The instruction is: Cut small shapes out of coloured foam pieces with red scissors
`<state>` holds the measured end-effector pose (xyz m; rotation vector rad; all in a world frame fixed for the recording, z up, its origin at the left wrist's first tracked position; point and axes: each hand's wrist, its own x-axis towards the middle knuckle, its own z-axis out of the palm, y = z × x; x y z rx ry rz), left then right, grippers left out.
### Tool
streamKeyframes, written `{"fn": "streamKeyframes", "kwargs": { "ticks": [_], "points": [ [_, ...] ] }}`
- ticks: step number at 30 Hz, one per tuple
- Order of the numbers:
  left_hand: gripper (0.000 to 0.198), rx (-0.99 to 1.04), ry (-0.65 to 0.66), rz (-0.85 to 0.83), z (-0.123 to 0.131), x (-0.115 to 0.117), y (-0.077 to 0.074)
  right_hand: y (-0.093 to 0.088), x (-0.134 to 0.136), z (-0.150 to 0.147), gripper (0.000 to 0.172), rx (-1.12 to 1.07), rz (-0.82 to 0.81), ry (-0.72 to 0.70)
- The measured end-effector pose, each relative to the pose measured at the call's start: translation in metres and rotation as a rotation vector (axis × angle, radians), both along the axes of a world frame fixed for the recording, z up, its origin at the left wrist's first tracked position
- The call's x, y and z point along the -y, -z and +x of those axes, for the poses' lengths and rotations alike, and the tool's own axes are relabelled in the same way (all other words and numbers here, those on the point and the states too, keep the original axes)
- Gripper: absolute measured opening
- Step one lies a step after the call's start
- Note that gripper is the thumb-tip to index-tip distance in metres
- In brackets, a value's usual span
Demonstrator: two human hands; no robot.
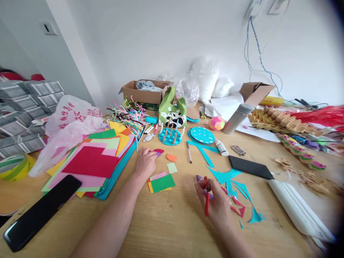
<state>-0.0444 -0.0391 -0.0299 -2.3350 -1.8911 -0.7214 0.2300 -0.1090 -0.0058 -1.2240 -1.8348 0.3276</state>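
Note:
My left hand (145, 164) rests on the table, its fingers reaching forward and lying against small cut pieces of red and purple felt (159, 152). My right hand (217, 200) is closed around red-handled scissors (206, 204); the blades are mostly hidden. Purple scraps (199, 177) show beside and under that hand, and red offcuts (238, 208) lie to its right. Between my hands is a small stack of felt rectangles (162, 183), green on top. Just beyond it lie a pale green piece (172, 167) and an orange piece (171, 157).
Coloured felt sheets (90, 161) and a black phone (43, 211) lie left. Behind are a blue disc with twisted posts (170, 137), a panda bag (172, 114) and blue dotted discs (202, 135). Blue offcuts (225, 176), a glue bottle (221, 147) and a grey flask (238, 119) occupy the right.

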Motion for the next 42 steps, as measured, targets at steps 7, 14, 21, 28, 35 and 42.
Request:
{"fn": "streamKeyframes", "kwargs": {
  "ticks": [7,14,21,28,35,42],
  "points": [
    [0.049,0.07,0.028,0.035,-0.001,-0.002,0.001,-0.004,0.003,-0.004,0.019,-0.053,-0.048,0.0],
    [0.019,0.253,0.012,-0.077,0.015,0.016,-0.031,-0.006,0.003,-0.004,0.02,-0.062,-0.085,0.011],
    [0.021,0.162,0.073,-0.408,0.033,0.061,-0.053,-0.001,0.002,-0.005,0.019,-0.093,-0.097,-0.003],
    [0.032,0.109,0.027,-0.387,0.032,0.069,-0.036,-0.003,0.003,-0.007,0.02,-0.093,-0.101,0.01],
    [0.028,0.303,0.022,-0.412,0.03,0.065,-0.034,-0.002,0.004,-0.008,0.018,-0.095,-0.104,-0.034],
    [0.016,0.898,0.105,-0.735,0.017,0.056,-0.05,-0.009,0.006,-0.016,0.026,-0.279,-0.308,-0.049]
  ]
}}
